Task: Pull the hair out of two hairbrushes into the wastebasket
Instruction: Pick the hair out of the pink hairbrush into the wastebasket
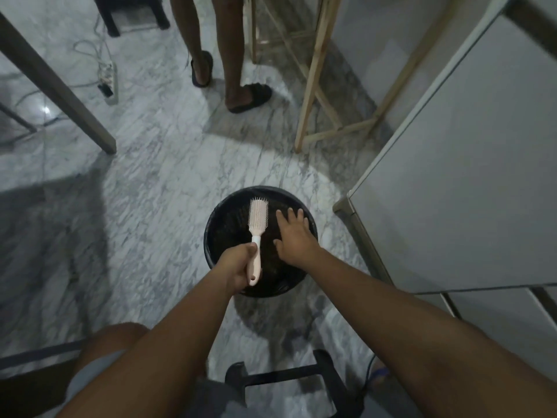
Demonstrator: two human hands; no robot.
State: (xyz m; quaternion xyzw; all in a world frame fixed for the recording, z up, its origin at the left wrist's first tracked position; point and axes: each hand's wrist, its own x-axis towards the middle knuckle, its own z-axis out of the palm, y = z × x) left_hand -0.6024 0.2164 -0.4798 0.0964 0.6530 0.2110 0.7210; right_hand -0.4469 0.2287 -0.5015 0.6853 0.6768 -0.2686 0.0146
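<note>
A round black wastebasket (pixel 211 227) stands on the marble floor in front of me. My left hand (pixel 236 267) grips the handle of a pale pink hairbrush (pixel 257 221), holding it over the basket with the bristle head pointing away from me. To the right of the brush head my right hand (pixel 294 233) hovers over the basket with fingers spread and straight, holding nothing. Only one hairbrush is in view. I cannot make out any hair on its bristles.
Another person's legs (pixel 232 55) in dark slippers stand beyond the basket. A wooden frame (pixel 313 86) rises at the back right, a white cabinet (pixel 467 176) on the right, a table leg (pixel 60 89) and power strip (pixel 110 79) at left. A black stool (pixel 301 378) sits near me.
</note>
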